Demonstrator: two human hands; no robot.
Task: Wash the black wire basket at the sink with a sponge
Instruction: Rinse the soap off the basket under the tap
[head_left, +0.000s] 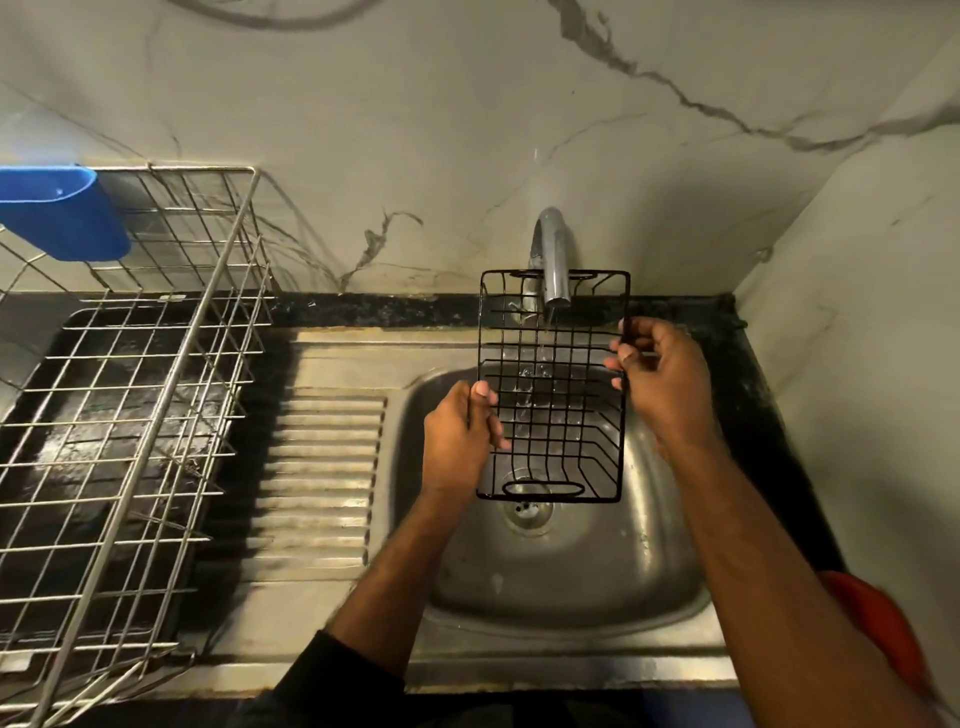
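The black wire basket hangs over the steel sink, its open side facing me, directly under the tap. A thin stream of water runs from the tap through its wires. My left hand grips the basket's left rim. My right hand pinches the right rim near the top. No sponge is in view.
A large metal dish rack stands on the black counter at the left, with a blue plastic holder hung on its back. The ribbed drainboard lies between rack and sink. A red object sits by my right forearm. Marble walls close the back and right.
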